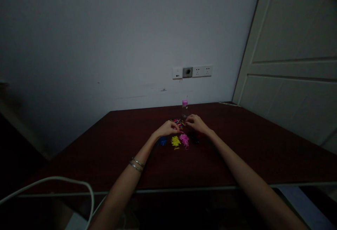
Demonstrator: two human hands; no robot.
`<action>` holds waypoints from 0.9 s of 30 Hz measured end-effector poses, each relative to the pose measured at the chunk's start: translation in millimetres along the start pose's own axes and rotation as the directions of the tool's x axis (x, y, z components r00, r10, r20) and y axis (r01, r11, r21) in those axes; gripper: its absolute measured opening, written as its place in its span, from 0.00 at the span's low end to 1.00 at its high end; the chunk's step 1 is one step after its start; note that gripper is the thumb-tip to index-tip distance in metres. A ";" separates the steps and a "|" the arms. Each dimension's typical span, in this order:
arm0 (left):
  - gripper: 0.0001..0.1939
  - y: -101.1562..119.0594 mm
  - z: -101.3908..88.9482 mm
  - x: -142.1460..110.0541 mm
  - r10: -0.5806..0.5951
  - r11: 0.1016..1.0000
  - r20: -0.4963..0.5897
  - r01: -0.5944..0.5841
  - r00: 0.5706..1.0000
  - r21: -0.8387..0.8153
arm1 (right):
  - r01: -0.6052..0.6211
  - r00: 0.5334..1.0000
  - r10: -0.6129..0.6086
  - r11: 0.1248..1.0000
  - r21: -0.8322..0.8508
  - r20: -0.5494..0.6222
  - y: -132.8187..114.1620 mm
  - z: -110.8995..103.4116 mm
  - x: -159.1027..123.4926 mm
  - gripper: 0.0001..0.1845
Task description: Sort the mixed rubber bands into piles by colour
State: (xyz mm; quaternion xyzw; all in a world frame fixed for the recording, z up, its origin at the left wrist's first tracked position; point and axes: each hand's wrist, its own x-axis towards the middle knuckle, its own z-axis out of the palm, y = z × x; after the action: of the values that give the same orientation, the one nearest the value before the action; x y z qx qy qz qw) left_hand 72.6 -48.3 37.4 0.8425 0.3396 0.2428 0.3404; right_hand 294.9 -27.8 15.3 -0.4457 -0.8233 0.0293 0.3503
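Small rubber bands lie on the dark red table in loose heaps. My left hand is closed in a pinch, with a pink rubber band at its fingertips. Opposite it, my right hand pinches at the edge of the mixed-colour pile; what its fingers hold is too small to make out. Nearer to me are a yellow heap and a pink heap. A blue heap sits beside my left wrist. Under my right wrist is a dark heap, partly in shadow.
A clear bottle with a pink lid stands behind the mixed pile. White wall sockets are on the wall behind the table. A white cable loops over the table's front left edge. At right is a pale panelled door.
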 end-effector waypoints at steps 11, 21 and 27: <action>0.10 15.4 15.8 -3.1 -0.027 0.994 0.112 0.015 0.993 0.107 | -0.031 0.999 0.031 0.999 0.013 0.027 -10.5 -9.6 -3.6 0.08; 0.12 9.0 2.5 -1.0 -0.017 1.000 0.032 0.017 0.999 0.002 | -0.012 0.996 0.012 1.000 -0.002 0.091 -16.9 -10.3 2.5 0.09; 0.11 -21.1 -22.0 -2.9 -0.171 0.981 -0.276 0.137 0.946 -0.139 | -0.102 0.933 0.089 0.995 0.019 0.348 -36.2 -7.2 16.4 0.09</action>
State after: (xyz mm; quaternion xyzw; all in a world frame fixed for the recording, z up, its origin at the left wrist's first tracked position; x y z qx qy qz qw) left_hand 48.0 -30.1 35.7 0.7476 0.4352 0.3547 0.3548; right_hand 267.5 -39.1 42.8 -0.4664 -0.8489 0.1394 0.2060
